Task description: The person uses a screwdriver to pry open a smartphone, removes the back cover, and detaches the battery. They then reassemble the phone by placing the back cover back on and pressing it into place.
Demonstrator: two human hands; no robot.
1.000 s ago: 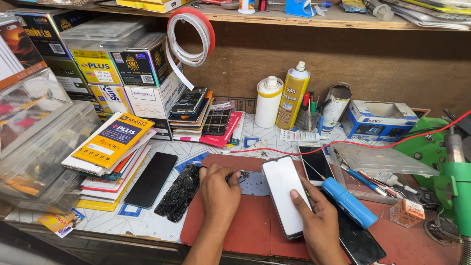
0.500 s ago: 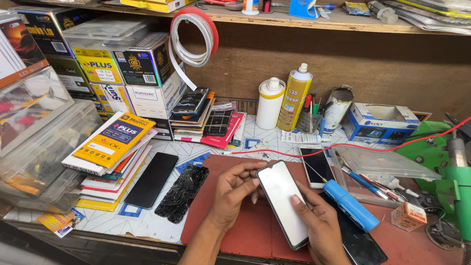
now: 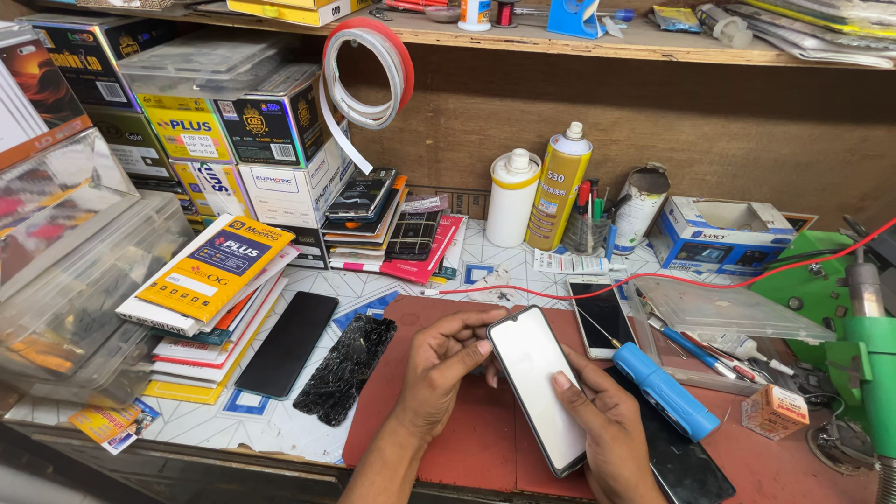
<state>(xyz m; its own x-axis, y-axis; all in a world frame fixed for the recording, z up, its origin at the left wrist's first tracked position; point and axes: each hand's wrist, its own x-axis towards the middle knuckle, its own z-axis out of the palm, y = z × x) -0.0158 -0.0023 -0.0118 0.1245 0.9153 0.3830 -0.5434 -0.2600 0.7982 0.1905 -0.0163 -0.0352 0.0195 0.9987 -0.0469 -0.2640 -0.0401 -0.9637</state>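
I see both hands on the white phone panel (image 3: 539,385), lifted off the red mat (image 3: 467,439) and tilted, probably so the face can be checked. Left hand (image 3: 439,369) pinches its top-left corner, thumb on the edge. Right hand (image 3: 607,429) cups its right edge and lower end from underneath, index finger laid on the face. Just right of the panel: blue-handled screwdriver (image 3: 665,390), lying on the mat within reach. Just behind the panel: a second phone (image 3: 602,315), face up. Well left of the panel: cracked glass (image 3: 347,369) beside a black screen (image 3: 287,343), off the mat, likely set aside on the bench (image 3: 280,425)
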